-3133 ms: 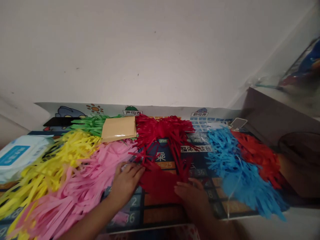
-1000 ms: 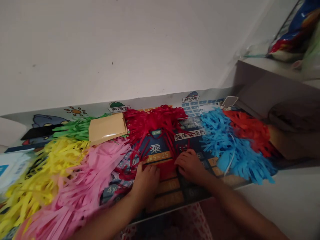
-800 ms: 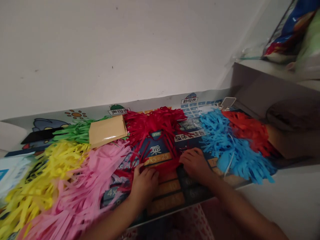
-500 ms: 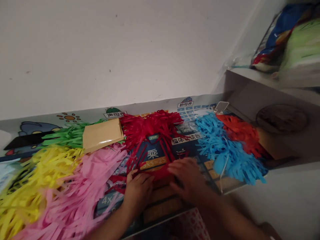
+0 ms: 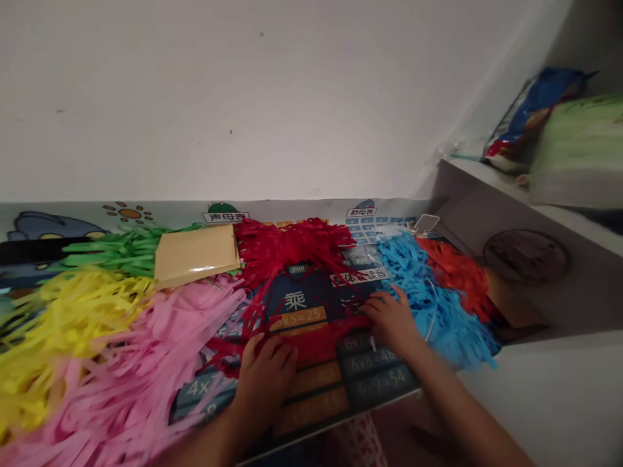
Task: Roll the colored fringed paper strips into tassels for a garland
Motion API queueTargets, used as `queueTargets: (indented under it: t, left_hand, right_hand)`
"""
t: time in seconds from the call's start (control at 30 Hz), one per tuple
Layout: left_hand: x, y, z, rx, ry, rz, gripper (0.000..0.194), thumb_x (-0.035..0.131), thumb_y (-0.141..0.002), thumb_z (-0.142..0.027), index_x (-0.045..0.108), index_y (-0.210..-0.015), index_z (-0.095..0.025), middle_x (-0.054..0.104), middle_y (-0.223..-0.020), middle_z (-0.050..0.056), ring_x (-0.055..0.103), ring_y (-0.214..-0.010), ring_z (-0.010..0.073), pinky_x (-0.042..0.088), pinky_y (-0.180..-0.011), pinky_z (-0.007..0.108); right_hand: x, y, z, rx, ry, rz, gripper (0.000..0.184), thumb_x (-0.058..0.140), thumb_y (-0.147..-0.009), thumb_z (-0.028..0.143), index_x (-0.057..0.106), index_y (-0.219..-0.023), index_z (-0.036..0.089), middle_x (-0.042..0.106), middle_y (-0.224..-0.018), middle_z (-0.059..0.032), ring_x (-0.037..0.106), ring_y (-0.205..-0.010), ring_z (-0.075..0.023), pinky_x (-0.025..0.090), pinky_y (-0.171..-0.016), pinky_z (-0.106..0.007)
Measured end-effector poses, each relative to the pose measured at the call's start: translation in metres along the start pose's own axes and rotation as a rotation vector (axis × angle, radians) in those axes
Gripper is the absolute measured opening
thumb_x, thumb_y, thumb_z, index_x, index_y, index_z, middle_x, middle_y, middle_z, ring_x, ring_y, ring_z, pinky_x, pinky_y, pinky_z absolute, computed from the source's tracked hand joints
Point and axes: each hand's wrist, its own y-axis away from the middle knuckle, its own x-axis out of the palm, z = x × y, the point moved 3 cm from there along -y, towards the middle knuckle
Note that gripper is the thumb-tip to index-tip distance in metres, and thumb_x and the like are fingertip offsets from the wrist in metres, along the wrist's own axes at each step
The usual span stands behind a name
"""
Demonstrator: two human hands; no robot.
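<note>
Red fringed tissue paper (image 5: pixel 316 344) lies stretched between my two hands over a dark printed mat. My left hand (image 5: pixel 265 379) rests at its left end, fingers curled down and closed on the paper. Loose red strands stick out to the left of that hand. My right hand (image 5: pixel 392 321) is at the other end, its fingers bent around a red strip that reaches from the middle; the exact grip is partly hidden. Behind the hands lies a bunched red paper tassel (image 5: pixel 296 243), with strands trailing towards me.
Pink (image 5: pixel 160 363), yellow (image 5: pixel 82 318) and green tassels (image 5: pixel 126 250) lie to the left, with a tan envelope (image 5: pixel 197 254) on top. Blue (image 5: pixel 433 298) and orange-red tassels (image 5: pixel 457 269) lie at right beside a grey box (image 5: pixel 525 253). A wall (image 5: pixel 292 97) stands behind.
My view has shifted. The red paper, a wide piece earlier, now lies narrower between my hands. My right hand lifted back, then moved right with a red strip stretching towards it; my left stayed on the paper.
</note>
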Motion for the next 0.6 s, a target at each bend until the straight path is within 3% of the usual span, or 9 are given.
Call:
queueTargets:
  t: [0.07,0.13,0.27,0.33,0.4,0.47,0.53,0.6]
  left_hand:
    - [0.000,-0.001,-0.007,0.009,-0.062,-0.008,0.027,0.054,-0.084,-0.007,0.065,-0.101,-0.024,0.072,-0.092,0.002,0.058,-0.099,0.0262,0.025,-0.103,0.053]
    - [0.000,-0.001,-0.011,0.008,-0.097,-0.019,0.025,0.056,-0.084,-0.008,0.065,-0.101,-0.024,0.071,-0.093,0.001,0.057,-0.099,0.0249,0.025,-0.104,0.050]
    - [0.000,-0.001,-0.013,-0.009,-0.113,-0.016,0.020,0.058,-0.085,-0.012,0.064,-0.099,-0.025,0.069,-0.093,-0.002,0.056,-0.099,0.0232,0.023,-0.105,0.049]
    - [-0.002,0.000,-0.014,0.000,-0.115,-0.002,0.020,0.059,-0.086,-0.012,0.064,-0.100,-0.025,0.069,-0.093,-0.003,0.056,-0.098,0.0224,0.022,-0.105,0.048]
    - [-0.005,0.000,-0.016,0.012,-0.117,-0.011,0.020,0.060,-0.085,-0.013,0.064,-0.101,-0.024,0.070,-0.093,-0.003,0.056,-0.097,0.0218,0.023,-0.104,0.046]
    - [-0.010,-0.001,-0.017,0.018,-0.124,-0.037,0.021,0.062,-0.083,-0.014,0.065,-0.101,-0.023,0.070,-0.092,-0.001,0.055,-0.097,0.0218,0.025,-0.102,0.045]
    - [-0.012,-0.002,-0.019,0.026,-0.135,-0.045,0.020,0.062,-0.082,-0.013,0.065,-0.100,-0.021,0.070,-0.091,0.000,0.055,-0.096,0.0220,0.026,-0.102,0.045]
    - [-0.010,-0.003,-0.021,0.031,-0.143,-0.038,0.019,0.060,-0.083,-0.012,0.066,-0.100,-0.020,0.070,-0.089,0.001,0.055,-0.095,0.0222,0.026,-0.101,0.046]
  right_hand:
    - [-0.012,0.008,-0.008,0.096,0.085,-0.023,0.043,0.051,-0.074,0.003,0.065,-0.110,0.023,0.069,-0.109,-0.0084,0.052,-0.113,-0.0311,0.013,-0.106,-0.063]
    - [-0.020,0.013,0.010,0.134,0.092,-0.104,0.048,0.047,-0.075,0.005,0.062,-0.117,0.021,0.065,-0.118,-0.0114,0.049,-0.117,-0.0326,0.014,-0.106,-0.062]
    - [-0.002,0.018,0.102,-0.153,-0.244,-0.117,0.041,0.045,-0.085,0.012,0.057,-0.123,0.023,0.063,-0.124,-0.0060,0.051,-0.117,-0.0217,0.021,-0.109,-0.045]
    - [0.014,0.020,0.128,-0.164,-0.300,-0.215,0.030,0.048,-0.091,0.014,0.060,-0.116,0.024,0.070,-0.109,-0.0033,0.056,-0.106,-0.0187,0.025,-0.103,-0.040]
    - [0.026,0.024,0.125,-0.111,-0.305,-0.263,0.022,0.053,-0.092,0.015,0.064,-0.108,0.025,0.072,-0.097,-0.0001,0.058,-0.098,-0.0185,0.029,-0.094,-0.039]
    - [0.026,0.031,0.101,-0.038,-0.258,-0.287,0.021,0.056,-0.090,0.014,0.066,-0.103,0.027,0.073,-0.094,0.0013,0.057,-0.097,-0.0202,0.030,-0.089,-0.039]
    - [0.015,0.038,0.077,0.075,-0.172,-0.308,0.022,0.054,-0.089,0.012,0.067,-0.098,0.027,0.072,-0.094,0.0000,0.056,-0.098,-0.0228,0.030,-0.088,-0.041]
    - [0.001,0.041,0.071,0.150,-0.122,-0.299,0.023,0.051,-0.089,0.011,0.068,-0.096,0.025,0.071,-0.096,-0.0030,0.055,-0.099,-0.0245,0.030,-0.089,-0.042]
